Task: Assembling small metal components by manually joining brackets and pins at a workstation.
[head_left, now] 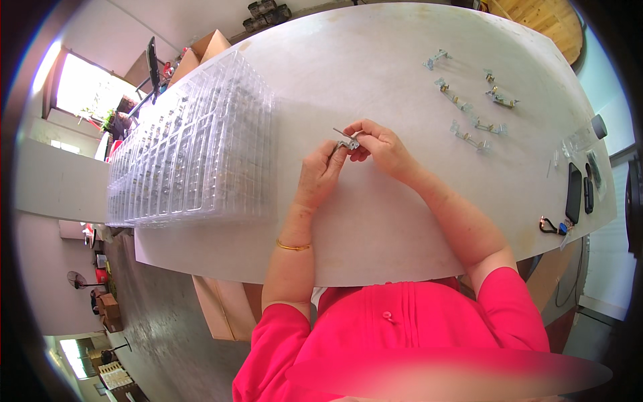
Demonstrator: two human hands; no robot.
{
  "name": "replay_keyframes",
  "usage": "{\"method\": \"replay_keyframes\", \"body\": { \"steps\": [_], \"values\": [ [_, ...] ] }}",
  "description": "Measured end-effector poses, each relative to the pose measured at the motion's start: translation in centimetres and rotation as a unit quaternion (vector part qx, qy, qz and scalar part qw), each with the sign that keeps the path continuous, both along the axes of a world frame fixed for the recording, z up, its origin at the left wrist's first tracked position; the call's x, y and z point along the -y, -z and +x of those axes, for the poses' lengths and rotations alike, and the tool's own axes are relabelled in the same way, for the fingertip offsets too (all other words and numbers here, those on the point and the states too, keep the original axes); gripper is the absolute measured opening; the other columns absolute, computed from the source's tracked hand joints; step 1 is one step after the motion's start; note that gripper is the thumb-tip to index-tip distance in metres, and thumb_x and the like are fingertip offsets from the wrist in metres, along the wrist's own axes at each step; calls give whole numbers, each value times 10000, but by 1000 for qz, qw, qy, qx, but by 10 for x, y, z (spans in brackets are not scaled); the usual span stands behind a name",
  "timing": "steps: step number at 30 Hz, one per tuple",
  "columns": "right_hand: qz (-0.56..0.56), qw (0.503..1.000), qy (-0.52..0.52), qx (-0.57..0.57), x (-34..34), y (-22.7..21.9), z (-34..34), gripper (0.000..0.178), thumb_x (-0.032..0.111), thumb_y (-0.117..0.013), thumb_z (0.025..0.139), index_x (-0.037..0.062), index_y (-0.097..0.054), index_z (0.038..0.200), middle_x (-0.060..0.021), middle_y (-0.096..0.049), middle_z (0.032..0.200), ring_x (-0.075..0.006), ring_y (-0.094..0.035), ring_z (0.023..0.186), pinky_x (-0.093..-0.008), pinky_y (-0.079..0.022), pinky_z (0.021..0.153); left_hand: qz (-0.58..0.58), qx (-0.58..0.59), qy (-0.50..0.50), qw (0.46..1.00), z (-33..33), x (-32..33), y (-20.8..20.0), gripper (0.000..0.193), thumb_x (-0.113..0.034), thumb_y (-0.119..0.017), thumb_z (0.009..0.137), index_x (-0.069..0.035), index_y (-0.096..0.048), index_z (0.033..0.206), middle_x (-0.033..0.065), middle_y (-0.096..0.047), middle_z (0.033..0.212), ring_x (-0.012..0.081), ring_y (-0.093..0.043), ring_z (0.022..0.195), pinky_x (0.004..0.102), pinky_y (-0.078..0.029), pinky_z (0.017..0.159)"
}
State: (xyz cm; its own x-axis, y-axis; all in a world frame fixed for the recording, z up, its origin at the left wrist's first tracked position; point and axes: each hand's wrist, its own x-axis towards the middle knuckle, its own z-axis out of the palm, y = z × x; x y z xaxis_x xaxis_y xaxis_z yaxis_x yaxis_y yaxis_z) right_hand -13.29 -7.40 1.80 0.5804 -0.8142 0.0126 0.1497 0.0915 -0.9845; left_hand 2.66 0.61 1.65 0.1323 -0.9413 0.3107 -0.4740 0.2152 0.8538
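My left hand and my right hand meet above the middle of the table. Between their fingertips is a small silvery metal bracket, gripped from both sides. A thin, dark, pin-like piece sticks out at the right fingertips; whether it is part of the bracket I cannot tell. Fingers cover much of the metal. Several similar bracket assemblies with brass-coloured parts lie beyond my right hand, among them one bracket assembly near the front of that group and another farther back.
To the left rises a tall stack of clear plastic trays filled with small parts. At the right edge of the pale table lie a black phone-like slab, dark-handled pliers and a clear plastic bag. A cardboard box stands below the front edge.
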Motion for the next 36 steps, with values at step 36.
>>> {"method": "replay_keyframes", "body": {
  "steps": [36],
  "values": [
    [-165, 972, 151, -68, 9, 10, -2, 120, 166, -645, 955, 54, -682, 980, 9, -640, 782, -67, -551, 683, -246, -475, 637, 98, -143, -69, 982, 3, 1, 1, 234, -219, -600, 987, -2, -670, 1040, 20, -660, 857, 86, -585, 718, 230, -494, 670]
  ]
}}
